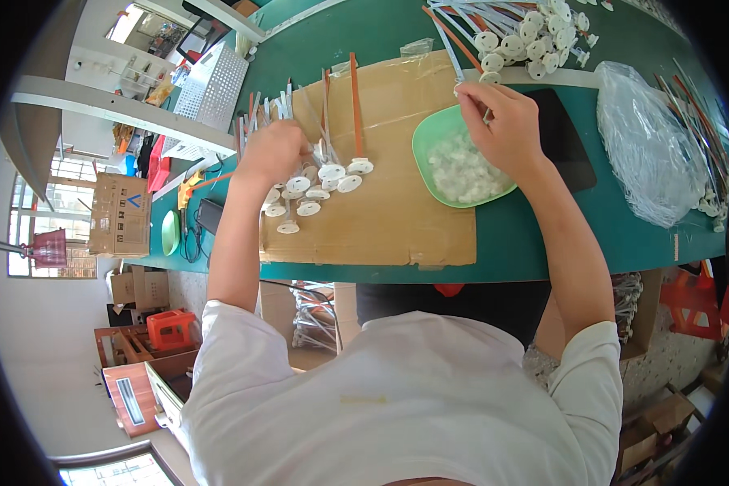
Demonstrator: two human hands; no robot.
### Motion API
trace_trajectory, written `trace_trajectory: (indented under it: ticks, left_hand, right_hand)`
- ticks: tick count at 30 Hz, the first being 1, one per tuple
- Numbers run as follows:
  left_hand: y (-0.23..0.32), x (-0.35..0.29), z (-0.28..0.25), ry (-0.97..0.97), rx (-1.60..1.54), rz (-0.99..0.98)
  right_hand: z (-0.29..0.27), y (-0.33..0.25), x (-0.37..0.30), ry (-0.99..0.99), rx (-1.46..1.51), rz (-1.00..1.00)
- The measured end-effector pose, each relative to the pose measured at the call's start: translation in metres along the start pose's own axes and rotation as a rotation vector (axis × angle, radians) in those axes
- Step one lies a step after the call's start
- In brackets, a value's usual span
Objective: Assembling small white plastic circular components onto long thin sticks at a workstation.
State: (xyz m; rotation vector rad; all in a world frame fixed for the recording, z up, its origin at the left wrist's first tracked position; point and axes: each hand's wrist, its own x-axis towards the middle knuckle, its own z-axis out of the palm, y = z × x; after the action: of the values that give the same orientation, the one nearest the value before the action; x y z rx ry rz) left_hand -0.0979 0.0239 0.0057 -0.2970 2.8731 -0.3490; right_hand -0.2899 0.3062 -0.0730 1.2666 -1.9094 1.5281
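Note:
My left hand (277, 152) rests at the left of a brown cardboard sheet (413, 227), fingers curled down into a bunch of strips with round white disc ends (308, 208). What it grips there is hidden behind the hand. At the sheet's right, my right hand (506, 130) is above a green bowl (420, 154) of small clear-white pieces (466, 170). Its thumb and forefinger are pinched at the lower end of a pale grey strip (447, 44). One orange strip (356, 105) with a white disc lies apart from the bunch.
A pile of disc-ended strips (535, 40) lies at the far side. To the right are a dark flat tablet-like slab (560, 138), a clear plastic bag (648, 146) and more strips (709, 154). A yellow glue gun (188, 190) and small green dish (170, 232) sit left.

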Motion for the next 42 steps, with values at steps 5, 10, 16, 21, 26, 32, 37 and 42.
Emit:
trace_trajectory:
  ticks: [5,10,16,21,26,32,37,42]
  left_hand:
    - [0.005,-0.005,-0.012,0.274,0.345,-0.018]
    - [0.015,-0.011,-0.021,0.287,0.107,0.086]
    - [-0.011,-0.007,-0.005,0.061,-0.248,0.200]
    - [0.002,0.005,-0.031,-0.072,-0.338,0.081]
    - [0.052,0.059,-0.046,0.344,-0.334,0.274]
    - [0.140,0.137,-0.038,0.170,-0.660,0.304]
    - [0.143,0.171,-0.002,0.180,-0.651,0.410]
    - [0.139,0.154,-0.002,0.417,-0.648,0.251]
  right_hand:
    - [0.004,0.004,-0.001,0.012,-0.029,-0.054]
    - [0.002,0.006,-0.004,-0.034,-0.067,-0.117]
    - [0.002,0.008,-0.005,-0.024,-0.075,-0.133]
    - [0.006,0.012,-0.004,0.004,-0.103,-0.123]
    - [0.009,0.010,-0.005,0.064,-0.043,-0.105]
    - [0.000,0.009,0.002,0.299,0.053,0.091]
    - [-0.003,0.002,0.000,-0.006,0.107,0.044]
    - [-0.001,0.003,-0.004,-0.208,-0.035,0.030]
